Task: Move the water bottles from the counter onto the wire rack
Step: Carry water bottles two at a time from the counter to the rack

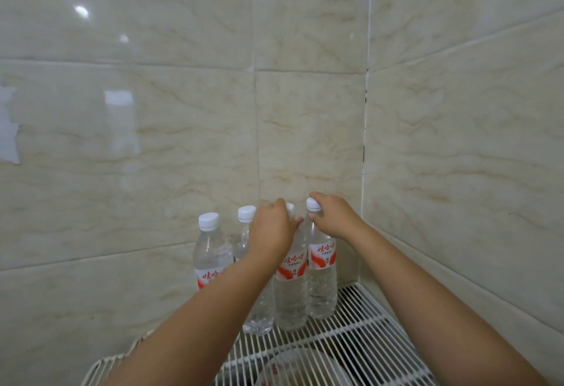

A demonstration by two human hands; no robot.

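Both hands hold bottles by the neck, frame ctr: left hand [271, 227] curled round third bottle [290, 288], right hand [332, 218] pinching rightmost bottle [322, 282]. Bottles upright, on wire rack [360, 333]; release straight up.

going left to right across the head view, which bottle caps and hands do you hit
far-left bottle's white cap → second bottle's white cap → left hand gripping the third bottle's neck → right hand gripping the far-right bottle just under its cap
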